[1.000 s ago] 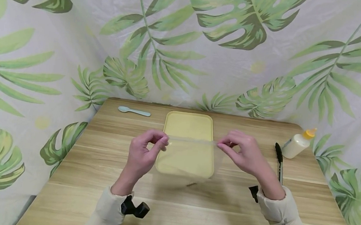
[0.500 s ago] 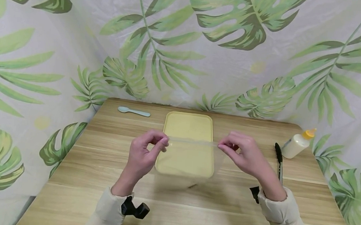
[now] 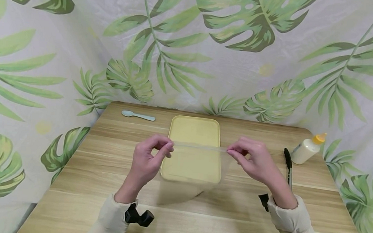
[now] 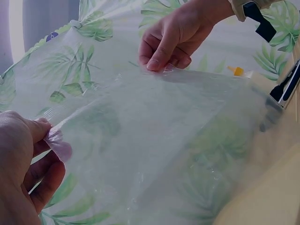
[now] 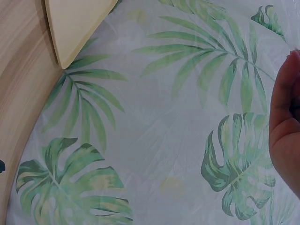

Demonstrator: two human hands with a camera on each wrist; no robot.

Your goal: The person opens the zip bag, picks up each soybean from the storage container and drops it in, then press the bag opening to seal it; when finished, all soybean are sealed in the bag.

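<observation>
A clear plastic bag [image 3: 196, 163] is stretched between both hands above a yellow tray [image 3: 195, 126]. My left hand [image 3: 148, 157] pinches its upper left corner between thumb and fingers. At the upper right corner, my right hand [image 3: 250, 158] pinches the same edge. The see-through bag [image 4: 140, 117] hangs down from that edge, with faint creases in the left wrist view. There the left hand [image 4: 23, 159] is close by and the right hand [image 4: 173, 40] farther off. Only part of the right hand [image 5: 287, 124] shows in the right wrist view.
A light blue spoon [image 3: 138, 115] lies at the table's back left. On the right are a bottle [image 3: 303, 151] with an orange nozzle cap and a slim black-and-silver tool [image 3: 288, 164]. A small dark mark [image 3: 199, 194] shows below the tray on the wooden table [image 3: 197, 223].
Both hands keep their pinch on the bag. The right hand has shifted very slightly to the right, and the bag's lower edge has swayed a little.
</observation>
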